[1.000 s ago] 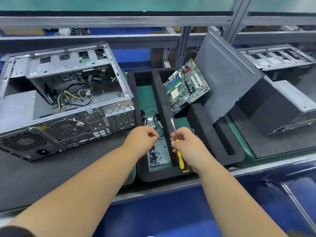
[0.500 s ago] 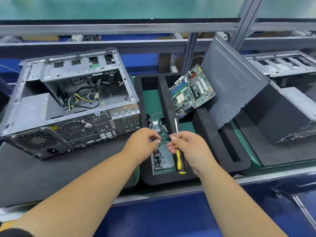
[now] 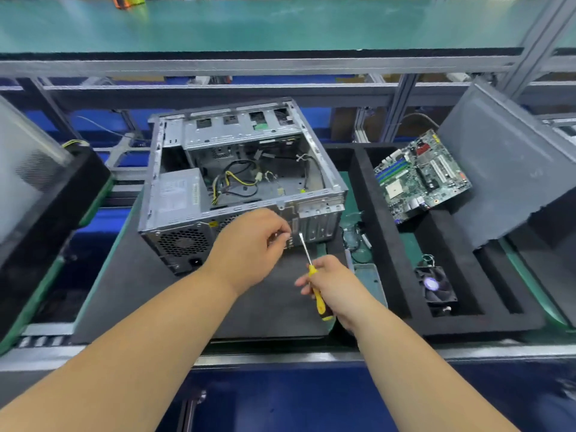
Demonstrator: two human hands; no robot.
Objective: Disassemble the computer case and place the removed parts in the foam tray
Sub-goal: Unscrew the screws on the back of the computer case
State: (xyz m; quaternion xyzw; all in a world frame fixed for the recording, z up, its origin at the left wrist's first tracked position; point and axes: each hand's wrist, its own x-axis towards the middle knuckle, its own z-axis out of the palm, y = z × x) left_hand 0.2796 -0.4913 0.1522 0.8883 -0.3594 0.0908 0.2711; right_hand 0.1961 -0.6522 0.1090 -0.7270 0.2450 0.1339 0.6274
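Note:
The open grey computer case [image 3: 237,169] lies on a dark mat [image 3: 274,304], with loose cables and a power supply inside. My left hand [image 3: 249,247] is at the case's rear panel, fingers curled with thumb and fingertips together; whether they pinch anything is unclear. My right hand [image 3: 336,285] grips a yellow-and-black screwdriver [image 3: 318,299], whose tip points up at the rear panel beside my left fingers. The black foam tray [image 3: 392,260] to the right holds a green motherboard [image 3: 420,176] and a cooling fan [image 3: 436,286].
A small dish for screws [image 3: 371,282] sits in the tray's left slot behind my right hand. A grey side panel [image 3: 505,163] leans over the tray's right side. Another case [image 3: 31,182] stands at far left. A green shelf [image 3: 280,23] runs overhead.
My left hand moved from over the screw dish to the case's rear panel. My right hand followed leftward with the screwdriver. My view shifted left, so the case is now central.

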